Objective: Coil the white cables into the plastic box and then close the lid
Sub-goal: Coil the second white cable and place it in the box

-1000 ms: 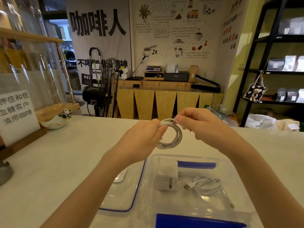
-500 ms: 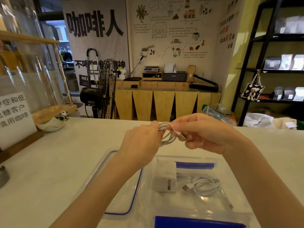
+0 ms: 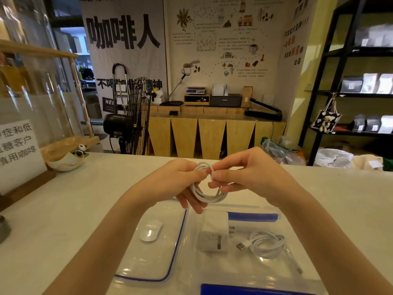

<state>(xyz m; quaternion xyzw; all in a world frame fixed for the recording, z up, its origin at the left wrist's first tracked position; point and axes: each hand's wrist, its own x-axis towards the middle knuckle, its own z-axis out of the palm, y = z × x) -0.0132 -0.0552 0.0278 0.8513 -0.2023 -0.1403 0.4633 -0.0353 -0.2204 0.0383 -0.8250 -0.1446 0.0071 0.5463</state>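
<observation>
A coiled white cable (image 3: 205, 193) hangs in the air above the counter, held by both hands. My left hand (image 3: 180, 182) grips the coil's left side. My right hand (image 3: 248, 175) pinches the cable's end at the top of the loop. Below them stands the clear plastic box (image 3: 274, 211) with blue clips. Inside it lie a second coiled white cable (image 3: 266, 244) with a USB plug and a white charger block (image 3: 212, 233). The clear lid (image 3: 148, 271) with a blue seal lies flat to the left of the box.
A white mouse (image 3: 150, 232) shows through the lid. At the counter's left stand a white sign (image 3: 19, 145) and a small bowl (image 3: 66, 160) with a panda figure. Beyond the counter are a fan (image 3: 136, 116), wooden cabinets and black shelves.
The coil has turned from nearly edge-on to an open ring facing me. My right hand's fingers have shifted to pinch the cable end at the loop's top. The mouse is uncovered again.
</observation>
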